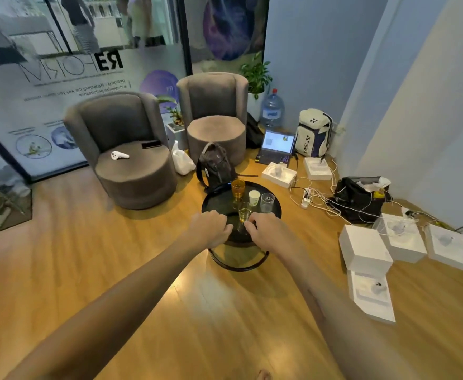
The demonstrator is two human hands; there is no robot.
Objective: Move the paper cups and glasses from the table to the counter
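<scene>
The room is evenly and fairly brightly lit, with a cool cast on the walls toward 1 o'clock and warm tones on the wooden floor. A soft patch of glare lies on the floor near the centre, at about 6 o'clock. Shadows are faint and diffuse beneath the 2 armchairs. Wide-angle distortion bends straight lines at the edges, most strongly at 3 and 9 o'clock. The glass partition at 11 o'clock looks smeared with motion blur, and both forearms are soft.
</scene>
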